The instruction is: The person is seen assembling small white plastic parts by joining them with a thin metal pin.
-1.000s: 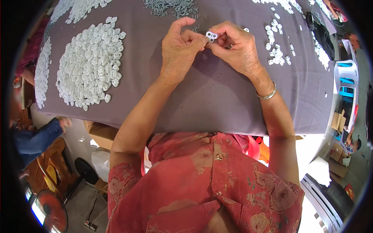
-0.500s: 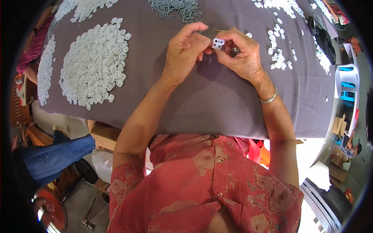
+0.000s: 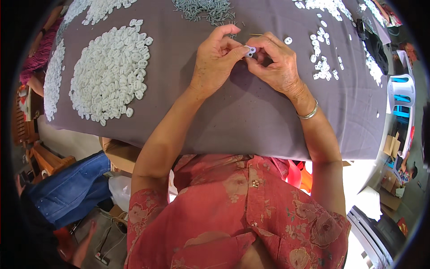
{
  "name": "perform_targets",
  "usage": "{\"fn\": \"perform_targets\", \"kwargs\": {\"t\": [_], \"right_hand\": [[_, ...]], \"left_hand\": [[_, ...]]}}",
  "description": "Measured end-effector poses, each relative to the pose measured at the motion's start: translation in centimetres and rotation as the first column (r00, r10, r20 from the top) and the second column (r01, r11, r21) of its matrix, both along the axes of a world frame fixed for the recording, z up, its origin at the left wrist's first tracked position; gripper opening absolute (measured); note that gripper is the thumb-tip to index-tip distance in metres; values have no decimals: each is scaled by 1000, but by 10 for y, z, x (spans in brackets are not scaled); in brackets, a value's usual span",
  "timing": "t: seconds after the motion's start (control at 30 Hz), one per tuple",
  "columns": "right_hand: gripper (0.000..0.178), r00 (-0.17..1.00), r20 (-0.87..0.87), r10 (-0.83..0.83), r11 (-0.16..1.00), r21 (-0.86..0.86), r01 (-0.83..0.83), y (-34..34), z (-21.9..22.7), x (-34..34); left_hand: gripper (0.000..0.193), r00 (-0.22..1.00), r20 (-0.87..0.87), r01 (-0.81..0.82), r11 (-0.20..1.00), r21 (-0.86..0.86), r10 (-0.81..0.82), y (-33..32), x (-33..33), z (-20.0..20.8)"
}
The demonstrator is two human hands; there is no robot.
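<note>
Over the far middle of the table, my two hands meet at a small white plastic piece [image 3: 251, 51] with dark round holes. My left hand [image 3: 217, 60] pinches it, the thumb lying across its left side. My right hand [image 3: 277, 64] is closed at the piece's right side, fingers bent; its fingertips are partly hidden, so whatever else they hold does not show. A thin gold-coloured rod [image 3: 256, 34] sticks out beyond my right index finger; whether it is held or lying on the cloth I cannot tell.
A large heap of white plastic pieces [image 3: 109, 74] covers the left of the grey tablecloth [image 3: 233, 121]. Small grey pins [image 3: 207, 11] are piled at the far middle. Loose white pieces [image 3: 322, 67] lie to the right. Someone's jeans-clad leg [image 3: 71, 184] is beside the table at left.
The white piece has tilted and my left thumb now covers more of it. My hands stay nearly in place. At lower left, the other person's leg has shifted and an arm has appeared.
</note>
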State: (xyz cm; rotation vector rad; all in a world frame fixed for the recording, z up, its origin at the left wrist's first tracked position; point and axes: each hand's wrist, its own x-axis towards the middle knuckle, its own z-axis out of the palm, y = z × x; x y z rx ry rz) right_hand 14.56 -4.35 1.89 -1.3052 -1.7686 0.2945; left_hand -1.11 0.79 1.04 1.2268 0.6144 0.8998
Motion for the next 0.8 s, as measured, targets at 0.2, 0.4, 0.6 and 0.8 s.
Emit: {"fn": "perform_targets", "kwargs": {"t": [0.2, 0.4, 0.6, 0.8], "right_hand": [[29, 1000, 20, 1, 1000, -15, -1, 0, 2, 0], [34, 997, 74, -2, 1000, -4, 3, 3, 5, 5], [31, 975, 222, 16, 1000, -16, -13, 3, 3, 8], [28, 926, 377, 17, 998, 44, -37, 4, 1, 13]], "left_hand": [[37, 995, -88, -34, 998, 62, 40, -1, -1, 2], [40, 996, -90, -21, 999, 46, 25, 1, 2, 1], [41, 1000, -8, -11, 1000, -25, 10, -4, 4, -3], [40, 999, -42, 9, 1000, -9, -10, -7, 4, 0]]}}
